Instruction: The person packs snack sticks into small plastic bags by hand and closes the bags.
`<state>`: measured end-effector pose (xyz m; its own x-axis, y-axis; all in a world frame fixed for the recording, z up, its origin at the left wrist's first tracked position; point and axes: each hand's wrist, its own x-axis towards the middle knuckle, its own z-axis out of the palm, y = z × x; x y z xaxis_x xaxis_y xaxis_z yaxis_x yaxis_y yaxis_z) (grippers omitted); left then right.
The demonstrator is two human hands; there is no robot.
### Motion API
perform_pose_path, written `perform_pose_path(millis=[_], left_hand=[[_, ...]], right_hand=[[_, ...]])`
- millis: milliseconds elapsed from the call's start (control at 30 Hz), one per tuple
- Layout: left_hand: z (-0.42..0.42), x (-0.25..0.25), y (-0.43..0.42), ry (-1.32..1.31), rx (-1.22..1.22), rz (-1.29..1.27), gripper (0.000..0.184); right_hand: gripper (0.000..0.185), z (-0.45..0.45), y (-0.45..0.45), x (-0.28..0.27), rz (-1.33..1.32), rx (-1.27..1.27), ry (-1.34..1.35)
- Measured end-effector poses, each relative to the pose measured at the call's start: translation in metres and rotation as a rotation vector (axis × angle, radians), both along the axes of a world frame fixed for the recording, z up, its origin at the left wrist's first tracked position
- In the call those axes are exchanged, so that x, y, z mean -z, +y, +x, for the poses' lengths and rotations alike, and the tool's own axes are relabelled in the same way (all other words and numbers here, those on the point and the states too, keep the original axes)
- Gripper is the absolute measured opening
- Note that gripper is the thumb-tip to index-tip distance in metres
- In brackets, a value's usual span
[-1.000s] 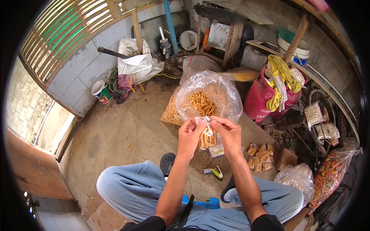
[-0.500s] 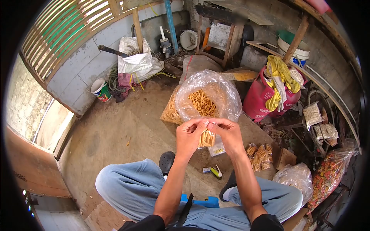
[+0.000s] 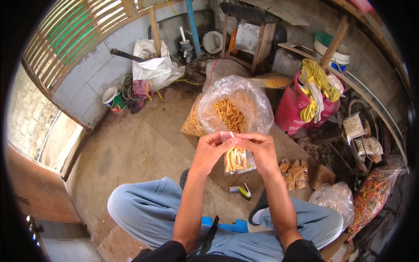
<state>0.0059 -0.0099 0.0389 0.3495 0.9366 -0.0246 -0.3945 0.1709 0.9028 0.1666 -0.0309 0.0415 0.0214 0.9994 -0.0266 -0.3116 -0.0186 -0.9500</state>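
A small clear bag of light brown snack sticks [image 3: 235, 160] hangs from my hands in the middle of the view. My left hand [image 3: 211, 150] pinches its top edge from the left, and my right hand [image 3: 257, 147] pinches it from the right, with the thumbs close together. Just beyond them stands a large open plastic bag [image 3: 257, 107] with more brown sticks [image 3: 228, 114] inside. A green stapler [image 3: 245, 191] lies on the floor nearer my legs, beside a small blue and white box [image 3: 234, 189]. Several filled small bags [image 3: 295, 175] lie to the right.
A red container [image 3: 292, 105] with a yellow cloth [image 3: 313, 78] stands at the right. Clear plastic bags [image 3: 334, 201] and a colourful filled bag [image 3: 374, 194] are at the lower right. At the left are a small bucket [image 3: 114, 101] and a white sack [image 3: 155, 72].
The thumbs have shifted along the top of the small bag, and more of its top plastic shows between my hands. My left shoe is more hidden behind my left arm.
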Motion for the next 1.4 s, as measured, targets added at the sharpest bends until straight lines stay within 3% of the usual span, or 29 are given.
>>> perform_pose_path(millis=[433, 633, 733, 800, 900, 1167, 1400], left_hand=[[0.01, 0.008, -0.003, 0.019, -0.197, 0.093, 0.018], [0.02, 0.011, -0.005, -0.015, -0.274, 0.105, 0.018], [0.02, 0.003, -0.008, -0.026, -0.306, 0.065, 0.017], [0.02, -0.001, -0.01, -0.017, -0.319, 0.028, 0.017], [0.021, 0.0, -0.011, -0.081, -0.37, 0.014, 0.015], [0.013, 0.005, -0.005, -0.202, -0.338, -0.087, 0.012], [0.012, 0.006, -0.002, -0.106, -0.384, -0.039, 0.014]], right_hand=[[0.02, 0.003, 0.001, 0.001, 0.027, -0.038, -0.011], [0.019, -0.003, -0.001, 0.005, 0.067, 0.106, -0.033], [0.023, -0.004, -0.001, 0.012, 0.291, 0.161, -0.174], [0.029, -0.004, -0.003, 0.008, 0.529, 0.189, -0.463], [0.034, -0.006, -0.004, -0.002, 0.703, 0.215, -0.67], [0.037, -0.001, 0.0, -0.006, 0.896, 0.166, -0.989], [0.042, -0.006, -0.002, -0.011, 0.971, 0.207, -1.175]])
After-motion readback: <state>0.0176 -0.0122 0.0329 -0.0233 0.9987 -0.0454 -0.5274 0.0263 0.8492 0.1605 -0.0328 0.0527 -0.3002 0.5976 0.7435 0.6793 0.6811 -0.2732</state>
